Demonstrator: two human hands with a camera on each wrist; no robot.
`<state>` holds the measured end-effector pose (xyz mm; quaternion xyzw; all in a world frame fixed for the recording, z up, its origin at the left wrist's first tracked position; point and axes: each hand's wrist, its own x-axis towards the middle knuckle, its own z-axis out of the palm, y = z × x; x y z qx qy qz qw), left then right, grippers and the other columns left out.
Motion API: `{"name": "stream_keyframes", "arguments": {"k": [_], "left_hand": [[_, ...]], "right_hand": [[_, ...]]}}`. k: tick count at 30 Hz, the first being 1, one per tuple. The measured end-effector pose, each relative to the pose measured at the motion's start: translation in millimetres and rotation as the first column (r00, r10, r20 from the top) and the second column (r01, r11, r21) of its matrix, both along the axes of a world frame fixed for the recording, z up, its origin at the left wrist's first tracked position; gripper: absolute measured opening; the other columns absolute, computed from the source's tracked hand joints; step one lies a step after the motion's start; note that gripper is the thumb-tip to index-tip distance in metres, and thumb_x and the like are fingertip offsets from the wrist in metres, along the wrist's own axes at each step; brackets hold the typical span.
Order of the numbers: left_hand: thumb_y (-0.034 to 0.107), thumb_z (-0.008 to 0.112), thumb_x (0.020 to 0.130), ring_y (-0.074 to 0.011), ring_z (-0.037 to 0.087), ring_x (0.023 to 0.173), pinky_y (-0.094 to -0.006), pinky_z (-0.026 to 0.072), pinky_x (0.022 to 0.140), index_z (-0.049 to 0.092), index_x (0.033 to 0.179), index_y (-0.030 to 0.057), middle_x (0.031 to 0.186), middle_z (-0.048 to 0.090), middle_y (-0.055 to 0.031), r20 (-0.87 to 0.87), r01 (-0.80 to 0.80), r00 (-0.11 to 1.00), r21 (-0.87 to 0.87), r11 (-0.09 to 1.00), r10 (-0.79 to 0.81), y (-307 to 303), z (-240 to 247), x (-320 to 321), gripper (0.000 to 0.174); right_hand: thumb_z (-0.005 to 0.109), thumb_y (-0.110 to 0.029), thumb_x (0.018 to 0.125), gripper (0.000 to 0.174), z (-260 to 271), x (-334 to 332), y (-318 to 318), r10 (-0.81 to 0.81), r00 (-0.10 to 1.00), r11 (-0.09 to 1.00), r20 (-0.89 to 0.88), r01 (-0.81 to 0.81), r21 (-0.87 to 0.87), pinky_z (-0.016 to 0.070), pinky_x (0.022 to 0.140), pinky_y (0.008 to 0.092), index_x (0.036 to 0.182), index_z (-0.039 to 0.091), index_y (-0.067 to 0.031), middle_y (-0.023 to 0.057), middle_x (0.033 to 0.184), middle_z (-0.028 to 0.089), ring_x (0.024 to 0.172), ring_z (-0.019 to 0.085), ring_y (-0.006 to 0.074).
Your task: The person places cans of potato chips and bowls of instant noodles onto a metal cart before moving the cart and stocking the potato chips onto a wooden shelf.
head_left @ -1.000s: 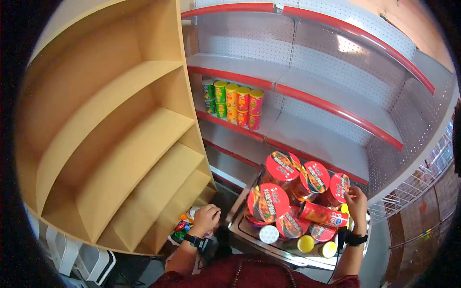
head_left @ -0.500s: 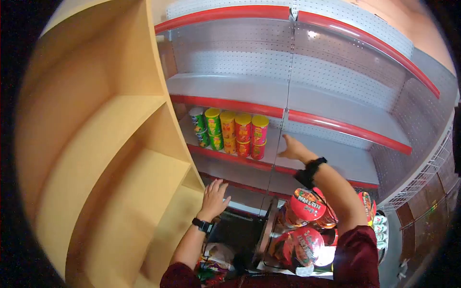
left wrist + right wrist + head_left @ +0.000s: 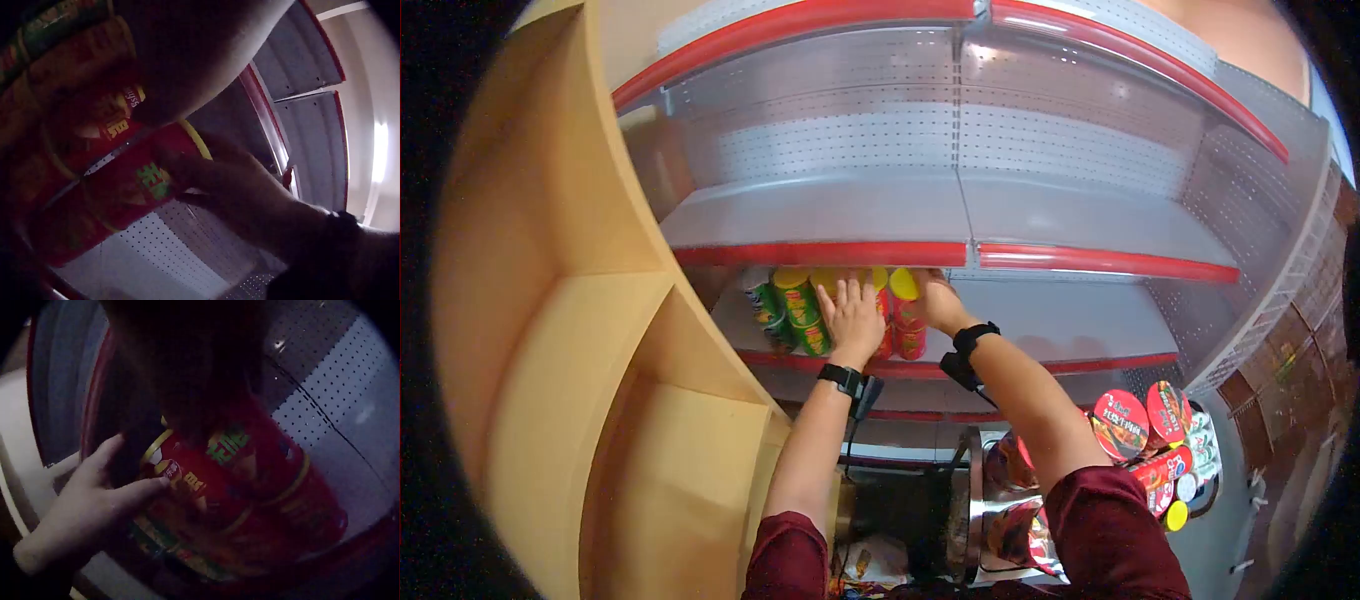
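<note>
Chip canisters stand in a row, stacked two high, on a middle shelf: dark green ones (image 3: 765,308), green ones (image 3: 801,312), then yellow, red and pink. My left hand (image 3: 857,320) is in front of the yellow and red stacks, fingers spread upward and partly hiding them. In the right wrist view its thumb (image 3: 147,490) lies at a red canister (image 3: 203,487). On the row's right end, my right hand (image 3: 941,302) grips the upper pink canister (image 3: 150,172) near its yellow lid, reaching round from the right side.
Grey shelves with red front edges stand ahead; the upper shelf edge (image 3: 820,255) hangs close over my hands. At left is a curved wooden shelf unit (image 3: 635,300). A cart below right carries instant noodle tubs (image 3: 1120,425), a red chip can (image 3: 1162,467) and other goods.
My right hand has left the goods on the cart and swung up and left to the pink canister. My left hand has risen from low down to the canisters. The view has moved closer.
</note>
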<state>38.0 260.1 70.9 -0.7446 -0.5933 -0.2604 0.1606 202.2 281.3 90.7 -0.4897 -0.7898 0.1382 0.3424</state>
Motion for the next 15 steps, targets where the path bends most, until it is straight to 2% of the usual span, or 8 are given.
{"name": "stream_keyframes", "arguments": {"k": [2, 3, 5, 8, 9, 11, 13, 15], "left_hand": [[0.020, 0.059, 0.076, -0.0311, 0.041, 0.122, -0.0620, 0.0075, 0.106, 0.060, 0.105, 0.0053, 0.106, 0.059, -0.0135, -0.064, -0.033, 0.998, -0.051, 0.998, 0.029, 7.3, 0.6, -0.5, 0.032], [0.022, 0.060, 0.075, -0.0304, 0.046, 0.117, -0.0610, 0.0093, 0.107, 0.061, 0.105, 0.0061, 0.103, 0.061, -0.0142, -0.114, -0.057, 0.993, -0.223, 0.973, 0.032, 3.5, 14.1, 1.1, 0.034], [0.026, 0.062, 0.074, -0.0304, 0.053, 0.109, -0.0607, 0.0152, 0.105, 0.062, 0.102, 0.0064, 0.102, 0.062, -0.0158, -0.121, -0.039, 0.992, -0.071, 0.997, 0.030, 20.9, -4.3, -0.5, 0.035], [0.032, 0.063, 0.073, -0.0315, 0.058, 0.101, -0.0607, 0.0222, 0.103, 0.061, 0.105, 0.0066, 0.099, 0.064, -0.0174, -0.199, -0.108, 0.978, -0.267, 0.958, 0.054, 13.1, 21.9, 11.1, 0.041], [0.036, 0.064, 0.072, -0.0317, 0.060, 0.095, -0.0617, 0.0267, 0.099, 0.059, 0.108, 0.0065, 0.094, 0.066, -0.0165, -0.224, -0.090, 0.974, -0.293, 0.952, 0.023, 22.9, 15.2, 8.4, 0.047], [0.034, 0.066, 0.070, -0.0313, 0.061, 0.092, -0.0617, 0.0286, 0.097, 0.058, 0.107, 0.0070, 0.086, 0.067, -0.0146, -0.195, -0.037, 0.981, -0.104, 0.994, 0.016, 34.0, 0.0, 7.7, 0.046], [0.023, 0.066, 0.068, -0.0320, 0.061, 0.089, -0.0615, 0.0282, 0.098, 0.059, 0.100, 0.0069, 0.082, 0.066, -0.0147, -0.212, -0.032, 0.977, -0.136, 0.990, 0.002, 25.0, 10.9, 13.2, 0.037], [0.019, 0.063, 0.068, -0.0320, 0.061, 0.086, -0.0612, 0.0293, 0.097, 0.059, 0.095, 0.0055, 0.081, 0.065, -0.0148, -0.223, -0.010, 0.975, -0.057, 0.998, -0.003, 28.9, 5.2, 12.3, 0.030]], "right_hand": [[0.074, -0.023, 0.066, 0.069, 5.2, 8.7, -18.8, 0.057, 0.997, 0.997, 0.059, -0.059, 0.047, 0.0451, 0.088, 0.0446, 0.127, 0.044, -0.0142, 0.0207, 0.121, 0.048, 0.108, 0.049, 0.0404], [0.074, -0.025, 0.067, 0.067, 10.5, 14.8, -30.0, 0.130, 0.983, 0.986, 0.127, -0.142, 0.089, 0.0462, 0.087, 0.0440, 0.126, 0.045, -0.0155, 0.0194, 0.120, 0.047, 0.108, 0.050, 0.0395], [0.074, -0.027, 0.069, 0.063, 25.8, 30.6, -61.8, 0.130, 0.966, 0.972, 0.223, -0.169, 0.164, 0.0474, 0.085, 0.0426, 0.124, 0.046, -0.0163, 0.0168, 0.117, 0.047, 0.107, 0.051, 0.0374], [0.075, -0.025, 0.068, 0.065, 69.8, 61.1, -128.9, 0.191, 0.946, 0.960, 0.260, -0.236, 0.151, 0.0471, 0.085, 0.0425, 0.125, 0.046, -0.0161, 0.0157, 0.119, 0.047, 0.107, 0.051, 0.0373], [0.076, -0.023, 0.067, 0.066, 83.8, 78.7, -152.9, 0.210, 0.952, 0.962, 0.224, -0.242, 0.127, 0.0465, 0.086, 0.0421, 0.125, 0.046, -0.0158, 0.0154, 0.118, 0.048, 0.107, 0.051, 0.0371], [0.079, -0.017, 0.064, 0.069, 100.0, 118.4, -192.9, 0.164, 0.976, 0.974, 0.144, -0.183, 0.135, 0.0435, 0.091, 0.0401, 0.125, 0.046, -0.0138, 0.0144, 0.118, 0.049, 0.108, 0.050, 0.0357], [0.080, -0.014, 0.062, 0.074, 104.7, 172.6, -230.7, 0.047, 0.995, 0.953, 0.083, -0.070, 0.296, 0.0389, 0.095, 0.0375, 0.126, 0.043, -0.0073, 0.0127, 0.121, 0.049, 0.111, 0.049, 0.0285], [0.080, -0.013, 0.064, 0.078, 104.8, 219.2, -280.7, -0.123, 0.945, 0.982, -0.302, 0.160, 0.099, 0.0391, 0.097, 0.0328, 0.130, 0.039, -0.0062, 0.0077, 0.120, 0.050, 0.114, 0.047, 0.0176]]}}
